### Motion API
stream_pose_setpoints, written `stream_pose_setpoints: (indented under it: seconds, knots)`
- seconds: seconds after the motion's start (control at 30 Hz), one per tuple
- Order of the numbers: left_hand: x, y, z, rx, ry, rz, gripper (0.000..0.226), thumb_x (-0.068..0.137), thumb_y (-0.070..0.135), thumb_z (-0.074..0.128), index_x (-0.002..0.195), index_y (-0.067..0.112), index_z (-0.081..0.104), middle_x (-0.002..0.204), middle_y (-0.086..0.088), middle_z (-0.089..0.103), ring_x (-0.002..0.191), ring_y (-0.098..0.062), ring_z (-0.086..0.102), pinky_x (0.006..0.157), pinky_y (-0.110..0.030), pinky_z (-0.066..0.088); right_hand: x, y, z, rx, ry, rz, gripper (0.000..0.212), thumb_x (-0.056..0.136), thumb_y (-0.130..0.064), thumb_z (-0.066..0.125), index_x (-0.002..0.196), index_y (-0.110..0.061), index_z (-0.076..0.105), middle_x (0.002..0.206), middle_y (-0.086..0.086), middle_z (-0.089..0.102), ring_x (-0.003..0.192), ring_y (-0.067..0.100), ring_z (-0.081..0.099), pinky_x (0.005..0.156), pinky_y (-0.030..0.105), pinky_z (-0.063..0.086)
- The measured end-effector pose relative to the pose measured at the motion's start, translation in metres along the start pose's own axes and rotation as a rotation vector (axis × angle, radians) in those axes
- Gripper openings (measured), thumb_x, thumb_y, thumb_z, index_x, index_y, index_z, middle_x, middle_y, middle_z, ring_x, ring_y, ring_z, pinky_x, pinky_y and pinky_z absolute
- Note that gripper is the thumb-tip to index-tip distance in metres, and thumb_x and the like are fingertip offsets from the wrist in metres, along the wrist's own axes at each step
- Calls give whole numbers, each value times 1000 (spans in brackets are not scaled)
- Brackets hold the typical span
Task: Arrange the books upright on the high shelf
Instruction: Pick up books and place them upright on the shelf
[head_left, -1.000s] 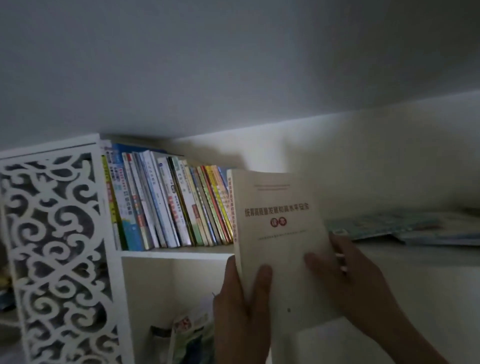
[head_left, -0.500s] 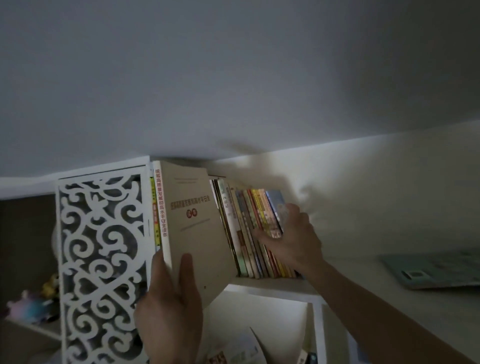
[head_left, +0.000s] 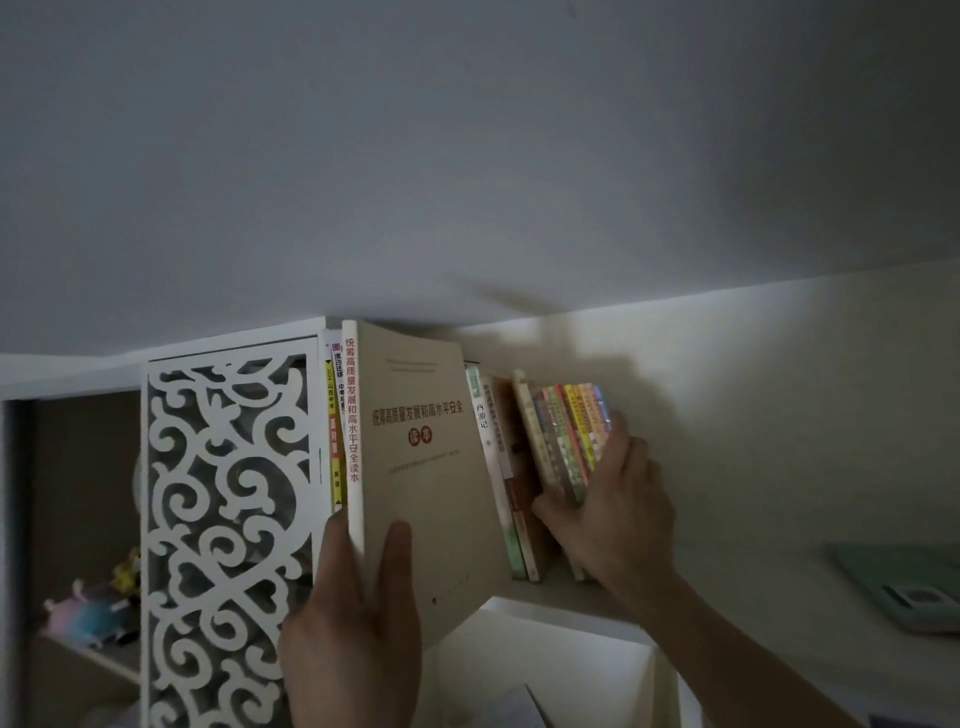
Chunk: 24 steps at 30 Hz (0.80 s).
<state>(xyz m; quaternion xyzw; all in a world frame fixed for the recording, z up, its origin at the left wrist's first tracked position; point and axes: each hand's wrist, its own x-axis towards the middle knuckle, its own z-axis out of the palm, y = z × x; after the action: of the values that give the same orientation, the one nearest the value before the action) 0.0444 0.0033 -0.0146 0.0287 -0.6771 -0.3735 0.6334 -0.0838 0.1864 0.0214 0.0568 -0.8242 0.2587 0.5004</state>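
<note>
A large beige paperback book (head_left: 431, 483) is gripped at its lower spine by the left hand (head_left: 353, 623), upright at the high white shelf's (head_left: 561, 592) left end. Further back, a bundle of thin colourful books (head_left: 569, 436) is clasped by the right hand (head_left: 613, 514).

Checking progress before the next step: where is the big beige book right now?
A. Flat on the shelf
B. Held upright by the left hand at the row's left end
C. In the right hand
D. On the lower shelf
B: the left hand grips the beige book upright beside the lattice panel.
</note>
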Motion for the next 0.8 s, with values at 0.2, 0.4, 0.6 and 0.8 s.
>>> stream_pose_setpoints:
  seconds: [0.2, 0.4, 0.6, 0.8]
  knots:
    - [-8, 19, 27, -14, -114, 90, 42, 94, 40, 56, 129, 16, 60, 92, -3, 76, 58, -7, 61, 55, -10, 48, 4, 18, -4, 34, 41, 71, 123, 70, -57, 81, 157, -15, 4, 128, 14, 44, 94, 33, 61, 66, 41, 56]
    - [-11, 38, 90, 26, -151, 85, 36, 101, 42, 49, 135, 29, 43, 81, -3, 72, 57, -17, 68, 51, -33, 59, 7, 37, -15, 67, 152, 178, 123, 67, -51, 83, 156, -13, 7, 129, 14, 43, 99, 40, 61, 72, 51, 57]
    - [-29, 37, 134, 134, -377, 0, 46, 108, 37, 37, 149, 19, 30, 78, 5, 70, 55, -4, 52, 46, -11, 31, 7, 42, -18, 38, 158, 170, 124, 67, -56, 83, 156, -12, 9, 131, 14, 44, 99, 40, 62, 73, 50, 58]
    - [-36, 30, 141, 279, -591, 88, 77, 108, 39, 38, 157, 0, -7, 109, 1, 72, 88, -11, 73, 74, -21, 54, 7, 37, -15, 1, 127, 136, 128, 62, -57, 84, 155, -13, 9, 130, 12, 45, 101, 38, 63, 72, 45, 55]
